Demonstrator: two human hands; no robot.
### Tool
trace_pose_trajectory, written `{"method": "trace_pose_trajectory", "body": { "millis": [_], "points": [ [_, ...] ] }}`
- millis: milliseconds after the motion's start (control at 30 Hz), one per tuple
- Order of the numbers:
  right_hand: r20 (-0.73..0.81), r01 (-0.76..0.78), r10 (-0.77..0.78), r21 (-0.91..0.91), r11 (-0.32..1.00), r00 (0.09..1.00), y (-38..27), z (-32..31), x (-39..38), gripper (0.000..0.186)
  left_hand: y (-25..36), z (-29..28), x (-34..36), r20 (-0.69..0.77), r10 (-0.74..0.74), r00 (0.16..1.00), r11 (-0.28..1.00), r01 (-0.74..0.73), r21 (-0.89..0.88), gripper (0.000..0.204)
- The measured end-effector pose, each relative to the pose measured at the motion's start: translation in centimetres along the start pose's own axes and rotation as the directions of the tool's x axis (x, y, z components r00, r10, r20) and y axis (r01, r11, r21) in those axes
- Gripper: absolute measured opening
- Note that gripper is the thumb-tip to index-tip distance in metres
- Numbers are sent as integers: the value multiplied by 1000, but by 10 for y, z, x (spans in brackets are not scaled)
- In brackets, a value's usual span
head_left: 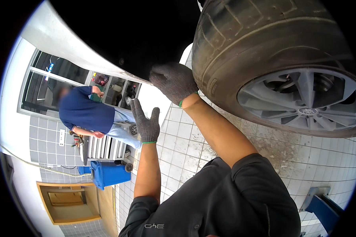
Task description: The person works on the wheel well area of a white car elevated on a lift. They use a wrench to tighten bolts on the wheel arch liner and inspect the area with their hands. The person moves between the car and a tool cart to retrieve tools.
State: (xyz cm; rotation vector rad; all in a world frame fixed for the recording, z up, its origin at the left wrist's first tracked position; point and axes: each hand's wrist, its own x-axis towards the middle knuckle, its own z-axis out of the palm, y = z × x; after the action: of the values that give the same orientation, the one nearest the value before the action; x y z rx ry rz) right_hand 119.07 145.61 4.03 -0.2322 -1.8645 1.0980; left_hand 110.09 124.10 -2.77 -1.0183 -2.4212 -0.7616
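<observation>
My left hand (147,125), in a dark grey knit glove with a green cuff, is raised below the pale car body panel (81,41). Its fingers stretch out and the thumb stands apart; it holds nothing. My right hand (173,82), gloved the same way, is up at the panel's lower edge, beside the tyre (241,51). Its fingers are bent together against the dark wheel well (146,35); what they grip, if anything, is lost in the dark. A grey spoked alloy wheel (304,106) sits inside the worn tyre.
Another person in a dark blue shirt (87,110) stands at the left by a tool cabinet (105,149). A blue bin (110,173) is near them. White floor tiles (186,126) lie below, stained under the tyre. A blue metal post (324,211) is at the lower right.
</observation>
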Motion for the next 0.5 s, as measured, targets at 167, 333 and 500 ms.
{"method": "trace_pose_trajectory", "body": {
  "millis": [167, 333, 500],
  "points": [
    [71, -73, 78, -71, 995, 994, -14, -8, 8, 24, 2, 1, -13, 64, -139, 988, 990, 140, -25, 85],
    [49, -64, 68, -84, 994, 996, -16, -8, 6, 20, -6, 1, -22, 86, -153, 984, 988, 155, -17, 83],
    [-185, -147, 172, 143, 979, 968, -3, 19, -3, 14, -12, -3, -32, 102, -190, 977, 981, 192, -12, 81]
  ]
}}
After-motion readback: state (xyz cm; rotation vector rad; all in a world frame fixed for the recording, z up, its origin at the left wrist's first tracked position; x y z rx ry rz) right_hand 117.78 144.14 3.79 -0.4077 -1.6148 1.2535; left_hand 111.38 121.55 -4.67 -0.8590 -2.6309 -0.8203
